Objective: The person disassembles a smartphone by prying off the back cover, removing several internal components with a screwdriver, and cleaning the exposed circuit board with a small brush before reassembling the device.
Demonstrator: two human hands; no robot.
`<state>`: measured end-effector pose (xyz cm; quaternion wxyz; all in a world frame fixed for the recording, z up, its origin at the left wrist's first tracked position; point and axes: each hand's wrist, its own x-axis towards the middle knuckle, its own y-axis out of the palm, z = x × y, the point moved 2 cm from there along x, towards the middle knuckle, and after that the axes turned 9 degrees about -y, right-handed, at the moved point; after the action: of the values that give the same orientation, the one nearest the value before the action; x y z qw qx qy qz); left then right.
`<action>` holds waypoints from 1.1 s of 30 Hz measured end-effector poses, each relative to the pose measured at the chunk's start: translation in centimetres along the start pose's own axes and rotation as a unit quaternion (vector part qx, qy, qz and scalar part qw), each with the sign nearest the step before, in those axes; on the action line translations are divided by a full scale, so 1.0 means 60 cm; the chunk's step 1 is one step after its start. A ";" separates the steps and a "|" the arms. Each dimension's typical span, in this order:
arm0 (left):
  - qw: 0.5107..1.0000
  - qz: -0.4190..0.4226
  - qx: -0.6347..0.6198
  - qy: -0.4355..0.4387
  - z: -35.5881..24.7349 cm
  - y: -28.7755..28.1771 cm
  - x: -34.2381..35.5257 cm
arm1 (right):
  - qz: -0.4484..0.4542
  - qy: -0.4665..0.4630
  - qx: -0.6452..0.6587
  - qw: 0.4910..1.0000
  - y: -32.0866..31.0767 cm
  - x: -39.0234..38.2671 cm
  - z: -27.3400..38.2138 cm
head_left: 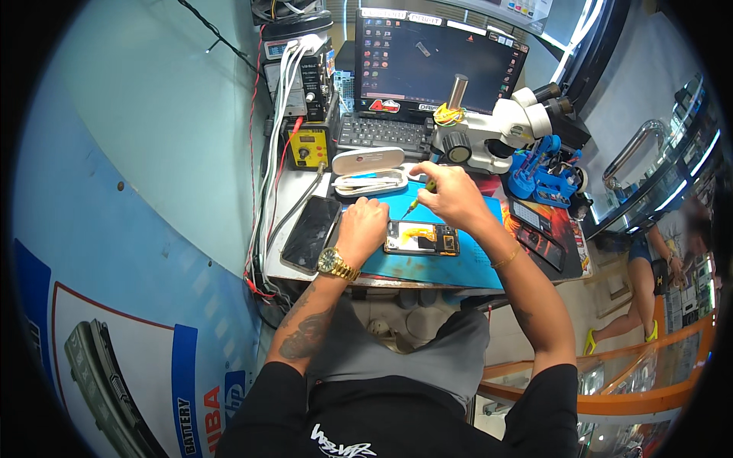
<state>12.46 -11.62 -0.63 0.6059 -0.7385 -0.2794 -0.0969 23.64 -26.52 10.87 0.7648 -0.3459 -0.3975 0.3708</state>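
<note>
As the opened phone [421,238] lies flat at the middle of the blue work mat [458,263], it serves as the reference point for this report.

Far left of the phone, a yellow-fronted bench unit [307,145] stands against the wall with white cables [276,137] running down beside it. Nearer, a dark phone screen panel [311,233] lies face up at the left edge of the bench [294,191], apart from the work, apparently set aside to stay out of the way.

Just left of the phone, the left hand [363,229] rests knuckles-up on the mat, its fingers curled against the phone's left end; the likely purpose is to pin the phone in place. Whether the fingers close around anything cannot be told. A gold wristwatch [336,264] sits on that wrist.

Behind the phone, a white oblong case [368,162] lies over a white tray, with a keyboard [384,133] and a monitor [439,65] further back.

Above and just right of the phone, the right hand [450,195] has its grip narrowed on a thin screwdriver [418,200] with a yellow-green handle, tip angled down toward the phone's upper edge. The pinch suits fine turning.

Further right, a white stereo microscope [496,130] stands behind, then a blue holder [544,172]. Two dark flat parts [538,229] lie on the mat's right side.
</note>
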 end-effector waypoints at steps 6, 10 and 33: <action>0.987 0.073 0.091 0.107 -0.016 -0.014 0.016 | 0.003 -0.016 -0.025 1.000 -0.012 -0.018 -0.002; 0.961 0.169 0.146 0.166 -0.020 -0.013 0.049 | -0.009 -0.025 -0.027 0.999 -0.014 -0.025 -0.001; 0.948 0.299 -0.007 0.110 0.052 -0.024 0.085 | -0.011 -0.008 0.020 1.000 -0.010 -0.050 -0.005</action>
<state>15.30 -7.01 2.28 0.6292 -0.7769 0.0231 0.0058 22.88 -29.41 10.18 0.7725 -0.3228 -0.4001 0.3728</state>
